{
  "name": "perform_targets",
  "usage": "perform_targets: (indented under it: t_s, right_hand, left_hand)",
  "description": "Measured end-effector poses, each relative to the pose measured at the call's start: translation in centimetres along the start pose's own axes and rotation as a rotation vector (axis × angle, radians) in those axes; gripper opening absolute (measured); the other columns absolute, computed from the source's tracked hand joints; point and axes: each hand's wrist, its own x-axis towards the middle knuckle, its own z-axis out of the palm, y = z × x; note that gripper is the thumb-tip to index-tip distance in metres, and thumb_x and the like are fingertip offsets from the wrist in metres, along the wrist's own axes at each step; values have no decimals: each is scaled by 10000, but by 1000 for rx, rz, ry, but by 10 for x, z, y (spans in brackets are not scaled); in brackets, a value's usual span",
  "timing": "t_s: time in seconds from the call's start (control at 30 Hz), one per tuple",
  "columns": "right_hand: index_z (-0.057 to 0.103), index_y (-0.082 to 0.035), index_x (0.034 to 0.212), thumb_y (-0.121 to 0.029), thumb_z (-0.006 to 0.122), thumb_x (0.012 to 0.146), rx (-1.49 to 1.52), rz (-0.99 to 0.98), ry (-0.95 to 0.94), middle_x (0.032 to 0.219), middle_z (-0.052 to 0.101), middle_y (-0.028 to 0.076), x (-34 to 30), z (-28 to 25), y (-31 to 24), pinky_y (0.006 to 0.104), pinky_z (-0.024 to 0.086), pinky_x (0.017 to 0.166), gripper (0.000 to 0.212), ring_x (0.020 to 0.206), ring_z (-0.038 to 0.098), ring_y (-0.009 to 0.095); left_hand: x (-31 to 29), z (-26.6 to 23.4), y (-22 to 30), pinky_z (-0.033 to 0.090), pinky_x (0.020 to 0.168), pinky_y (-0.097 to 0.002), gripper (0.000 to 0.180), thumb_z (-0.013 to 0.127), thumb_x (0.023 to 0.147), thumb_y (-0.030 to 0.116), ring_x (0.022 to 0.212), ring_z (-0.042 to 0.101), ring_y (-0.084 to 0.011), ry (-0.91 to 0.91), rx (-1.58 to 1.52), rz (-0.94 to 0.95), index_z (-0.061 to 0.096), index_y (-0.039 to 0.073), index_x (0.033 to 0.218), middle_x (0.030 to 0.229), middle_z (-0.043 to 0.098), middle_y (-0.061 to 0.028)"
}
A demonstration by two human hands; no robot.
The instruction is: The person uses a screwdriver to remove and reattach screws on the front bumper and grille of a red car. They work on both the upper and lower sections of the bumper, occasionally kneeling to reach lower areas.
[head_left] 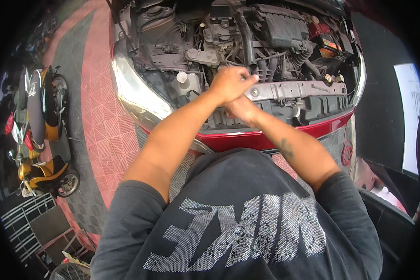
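My left hand [232, 84] is over the front edge of a car's open engine bay, its fingers curled in and the thumb against them. Whatever it may be gripping is too small or hidden. Just below and partly behind it is my right hand [241, 111], close to or touching the left; its fingertips are covered. Both are above the grey front crossmember [303, 88]. A white-capped reservoir [182, 77] is left of my hands. Beyond them are the engine [219, 35], a black ribbed air box [280, 25] and a battery [329, 45].
The red front bumper [247, 139] runs between my body and the bay, with a headlight [137, 88] at its left. Motorcycles [42, 102] stand on the left. A red coiled hose or cable [346, 152] lies at the right, and a fan [70, 272] is at lower left.
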Motion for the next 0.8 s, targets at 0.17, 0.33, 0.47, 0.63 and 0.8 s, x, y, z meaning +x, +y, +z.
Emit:
perform_targets:
  t_s: [0.17, 0.33, 0.47, 0.63, 0.8]
  right_hand:
    - [682, -89, 1124, -331, 673, 995, -229, 100, -277, 801, 569, -4, 24, -22, 1, 288, 440, 607, 274, 701, 546, 116]
    - [695, -37, 1182, -312, 677, 991, -176, -137, -131, 783, 603, 21, 4, -7, 14, 317, 443, 590, 335, 671, 555, 145]
    - [692, -21, 1163, -312, 688, 971, -151, -68, -103, 803, 630, 42, 6, -12, 21, 340, 452, 581, 349, 653, 555, 148]
    - [679, -25, 1146, -299, 714, 949, -83, -268, 40, 808, 624, 35, 8, 0, 33, 334, 465, 580, 339, 660, 555, 124]
    - [650, -39, 1174, -288, 728, 949, 8, -208, 77, 806, 610, 14, 6, 5, 32, 319, 450, 541, 345, 660, 554, 117]
  left_hand:
    - [1, -9, -2, 550, 767, -368, 422, 780, 953, 425, 790, 676, -175, -170, -196, -253, 776, 14, 1051, 868, 756, -106]
    - [-11, 3, 14, 526, 781, -326, 371, 769, 971, 382, 807, 646, -122, -162, -192, -210, 778, 26, 1072, 866, 752, -86]
    - [-9, 5, 10, 553, 754, -391, 447, 781, 912, 478, 793, 708, -225, -124, -224, -251, 804, 47, 1029, 823, 739, -128]
    - [-13, 0, 19, 507, 683, -389, 386, 811, 893, 421, 705, 609, -212, -113, -42, -151, 801, 54, 1011, 745, 647, -110]
    - [-12, 0, 21, 485, 650, -391, 363, 834, 869, 398, 674, 562, -204, -120, 15, -145, 803, 51, 970, 727, 610, -95]
